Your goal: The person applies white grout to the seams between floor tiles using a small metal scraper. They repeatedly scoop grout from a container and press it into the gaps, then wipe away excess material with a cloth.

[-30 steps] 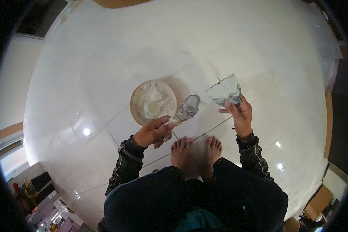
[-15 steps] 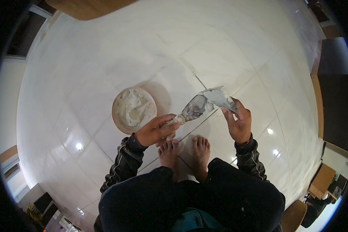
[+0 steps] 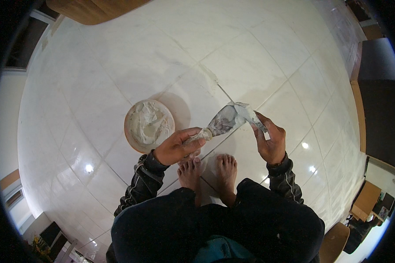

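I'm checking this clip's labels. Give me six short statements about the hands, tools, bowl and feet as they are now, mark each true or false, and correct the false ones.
1. The left hand grips a putty knife by its handle. True.
2. The right hand is empty. False: the right hand pinches a flat scraper between thumb and fingers.
3. The bowl stands to the right of the feet. False: the bowl stands on the tiled floor, ahead of the feet and to their left.
4. There is pale paste in the bowl. True.
5. A wide gap shows between the two tools. False: their blades overlap in this view.
6. Both feet are bare. True.
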The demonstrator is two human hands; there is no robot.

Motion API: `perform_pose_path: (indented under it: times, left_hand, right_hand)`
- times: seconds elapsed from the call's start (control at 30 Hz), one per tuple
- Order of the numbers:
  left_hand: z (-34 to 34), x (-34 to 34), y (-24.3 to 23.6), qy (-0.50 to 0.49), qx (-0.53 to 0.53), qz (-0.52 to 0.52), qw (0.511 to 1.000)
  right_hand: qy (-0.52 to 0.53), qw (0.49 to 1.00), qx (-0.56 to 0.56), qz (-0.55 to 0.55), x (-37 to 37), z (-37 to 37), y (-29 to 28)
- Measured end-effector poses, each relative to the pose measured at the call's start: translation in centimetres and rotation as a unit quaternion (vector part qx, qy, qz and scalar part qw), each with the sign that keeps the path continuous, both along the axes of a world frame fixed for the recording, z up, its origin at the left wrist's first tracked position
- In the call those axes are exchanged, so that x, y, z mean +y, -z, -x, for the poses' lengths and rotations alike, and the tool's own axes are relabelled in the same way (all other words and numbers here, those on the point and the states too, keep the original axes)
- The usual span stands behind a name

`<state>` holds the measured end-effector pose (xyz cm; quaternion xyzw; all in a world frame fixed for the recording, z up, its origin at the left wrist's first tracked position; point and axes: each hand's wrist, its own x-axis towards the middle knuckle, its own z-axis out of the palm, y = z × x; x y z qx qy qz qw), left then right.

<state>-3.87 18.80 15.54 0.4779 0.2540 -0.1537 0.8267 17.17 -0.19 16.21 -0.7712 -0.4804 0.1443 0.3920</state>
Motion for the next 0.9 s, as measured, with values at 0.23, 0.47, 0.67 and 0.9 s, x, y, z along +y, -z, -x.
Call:
perform_pose_path:
  times: [0.23, 0.47, 0.67, 0.9]
  left_hand:
    - [0.3, -0.1, -0.4, -0.006, -0.011, 0.015, 1.0]
    - [0.4, -0.4, -0.4, -0.022, -0.03, 0.02, 0.999]
    - [0.7, -0.7, 0.3, -0.043, 0.007, 0.017, 0.999]
    - [0.3, -0.9, 2.0, -0.001, -0.009, -0.007, 1.0]
  right_hand:
    - [-0.059, 0.996, -0.067, -0.01, -0.1, -0.9, 1.5]
    - [-0.044, 0.994, -0.084, 0.053, -1.0, -2.8, 4.2]
    - [0.124, 0.951, 0.283, 0.012, -3.1, -3.1, 5.5]
    - [0.151, 0.888, 0.427, -0.073, -1.5, -2.3, 1.9]
